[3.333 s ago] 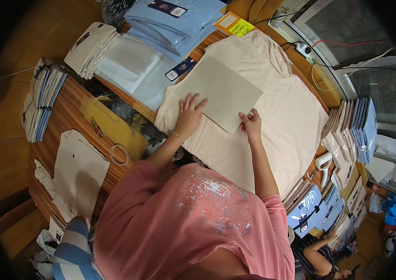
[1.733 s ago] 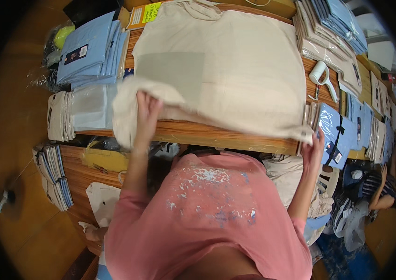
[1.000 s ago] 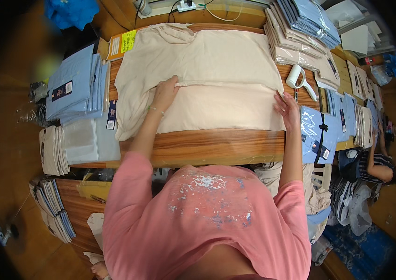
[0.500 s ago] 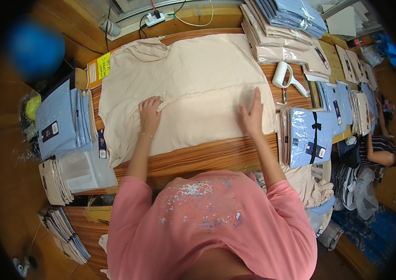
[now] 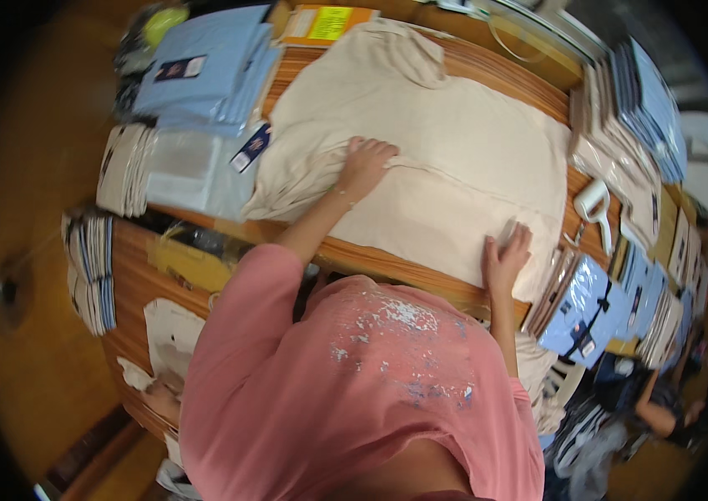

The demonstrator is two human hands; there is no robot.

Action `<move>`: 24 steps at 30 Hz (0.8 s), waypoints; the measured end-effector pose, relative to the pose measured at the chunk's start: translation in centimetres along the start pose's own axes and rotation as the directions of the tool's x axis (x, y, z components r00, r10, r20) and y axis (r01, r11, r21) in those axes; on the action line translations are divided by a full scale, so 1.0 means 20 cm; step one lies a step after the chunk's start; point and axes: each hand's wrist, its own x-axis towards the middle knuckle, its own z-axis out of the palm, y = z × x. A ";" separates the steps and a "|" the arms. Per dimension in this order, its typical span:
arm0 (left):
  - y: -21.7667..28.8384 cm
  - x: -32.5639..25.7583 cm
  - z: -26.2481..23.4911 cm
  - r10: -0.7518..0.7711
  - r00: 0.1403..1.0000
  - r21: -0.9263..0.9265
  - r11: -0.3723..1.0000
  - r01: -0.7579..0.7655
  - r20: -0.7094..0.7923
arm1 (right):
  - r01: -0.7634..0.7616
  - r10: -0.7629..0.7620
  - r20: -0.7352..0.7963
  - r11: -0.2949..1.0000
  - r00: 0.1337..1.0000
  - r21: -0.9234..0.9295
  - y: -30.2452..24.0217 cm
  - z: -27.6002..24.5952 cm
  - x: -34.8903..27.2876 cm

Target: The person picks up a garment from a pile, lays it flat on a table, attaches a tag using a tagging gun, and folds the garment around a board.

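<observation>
A beige knit garment [image 5: 471, 125], probably a shirt, lies spread over the striped wooden table, its near part folded up along a long edge. At the left end of that edge, my left hand [image 5: 365, 167] has its fingers bent around the cloth, which puckers beside the fingertips. My right hand [image 5: 506, 260] rests open on the near right part of the garment, fingers stretched out and thumb apart. The garment's left side lies in loose creases, and its far left corner is bunched.
Bagged blue shirts [image 5: 204, 71] and clear plastic bags [image 5: 183, 167] lie left. Right stand a white lint roller [image 5: 592, 204], a tall stack of packed garments [image 5: 613, 134] and a ribbon-tied blue shirt pack [image 5: 584, 305]. Another person [image 5: 663, 409] sits far right.
The view has turned, so the table now appears tilted. My right hand has come down nearer the garment's near edge and lies still. My left hand stays at the fold.
</observation>
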 end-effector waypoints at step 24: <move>-0.68 -0.66 -0.46 -0.543 0.840 -0.576 0.687 0.443 -0.002 | 0.201 -0.407 0.312 0.827 0.859 0.526 -1.46 0.26 0.45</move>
